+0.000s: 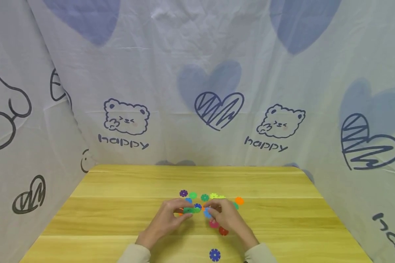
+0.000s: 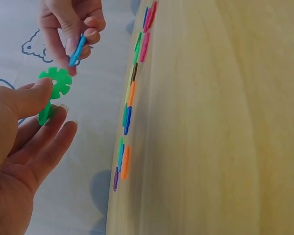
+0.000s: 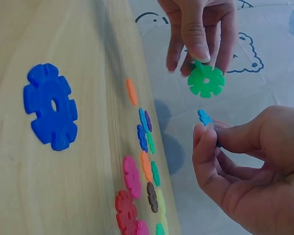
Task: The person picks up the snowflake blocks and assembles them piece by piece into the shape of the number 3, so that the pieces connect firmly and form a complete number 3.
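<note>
My left hand [image 1: 168, 216] pinches a green notched disc [image 2: 60, 83] between thumb and fingers. A second green disc [image 2: 44, 113], seen nearly edge-on, joins it at an angle under the thumb. Facing it, my right hand [image 1: 228, 217] pinches a light blue notched disc [image 3: 204, 117] by thumb and fingertips, turned edge-on in the left wrist view. A small gap separates the blue disc from the green ones. Both hands are raised above the table, and the right fingers cover part of the blue disc.
Several loose discs lie beyond and beneath the hands on the wooden table [image 1: 118, 204], among them a purple disc [image 1: 183, 193], an orange disc [image 1: 239, 201] and a red disc [image 1: 223, 231]. A dark blue disc [image 1: 214, 255] lies nearer the front. Printed cloth [image 1: 171, 91] walls the table.
</note>
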Available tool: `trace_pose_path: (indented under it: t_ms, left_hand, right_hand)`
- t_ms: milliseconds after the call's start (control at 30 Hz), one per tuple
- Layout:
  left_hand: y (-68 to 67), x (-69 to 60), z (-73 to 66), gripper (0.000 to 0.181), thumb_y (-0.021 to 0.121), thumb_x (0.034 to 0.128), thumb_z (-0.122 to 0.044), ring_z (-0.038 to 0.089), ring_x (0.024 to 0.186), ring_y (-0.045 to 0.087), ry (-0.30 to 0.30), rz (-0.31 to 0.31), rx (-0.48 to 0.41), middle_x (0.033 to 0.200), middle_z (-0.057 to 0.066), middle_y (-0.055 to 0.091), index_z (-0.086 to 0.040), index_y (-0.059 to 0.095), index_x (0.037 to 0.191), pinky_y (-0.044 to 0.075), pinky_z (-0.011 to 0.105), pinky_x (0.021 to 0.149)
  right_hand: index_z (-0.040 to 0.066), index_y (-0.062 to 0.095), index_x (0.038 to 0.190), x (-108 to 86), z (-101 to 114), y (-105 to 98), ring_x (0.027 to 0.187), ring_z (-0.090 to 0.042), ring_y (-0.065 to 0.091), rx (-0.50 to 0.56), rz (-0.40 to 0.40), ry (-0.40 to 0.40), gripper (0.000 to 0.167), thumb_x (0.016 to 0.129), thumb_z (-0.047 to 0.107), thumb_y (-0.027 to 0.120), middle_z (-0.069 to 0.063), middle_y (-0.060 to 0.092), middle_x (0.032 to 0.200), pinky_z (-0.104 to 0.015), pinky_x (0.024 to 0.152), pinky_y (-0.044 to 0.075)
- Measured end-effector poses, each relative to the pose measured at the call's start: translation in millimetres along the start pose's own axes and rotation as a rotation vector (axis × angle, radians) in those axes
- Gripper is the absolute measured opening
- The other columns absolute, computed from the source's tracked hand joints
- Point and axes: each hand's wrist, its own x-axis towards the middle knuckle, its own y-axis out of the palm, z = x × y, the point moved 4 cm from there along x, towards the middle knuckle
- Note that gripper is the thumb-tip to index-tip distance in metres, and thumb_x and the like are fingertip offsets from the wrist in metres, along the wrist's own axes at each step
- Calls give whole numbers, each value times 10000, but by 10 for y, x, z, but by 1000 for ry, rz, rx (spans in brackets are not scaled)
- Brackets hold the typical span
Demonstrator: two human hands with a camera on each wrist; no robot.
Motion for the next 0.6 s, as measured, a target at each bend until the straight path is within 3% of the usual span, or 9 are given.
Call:
trace_pose_path:
  t_ms: [167, 600]
  left_hand:
    - [5, 21, 1, 243, 795, 852, 4, 321, 964, 757, 29, -9, 2, 1091, 159, 773, -14, 764, 1092, 612, 206, 773]
    - [52, 24, -21, 243, 802, 840, 17, 244, 893, 768, -8, 2, -27, 1071, 142, 777, -12, 766, 1079, 601, 182, 781]
  right_hand:
    - [27, 713, 1232, 24, 35, -33, 704, -150, 630, -13, -3, -21, 243, 1019, 62, 601, -99, 729, 864, -212, 606, 529]
    - [-23, 717, 1180, 22, 31, -43, 691, -193, 624, 79, -1, -28, 220, 1024, 88, 607, -189, 721, 856, -199, 561, 492]
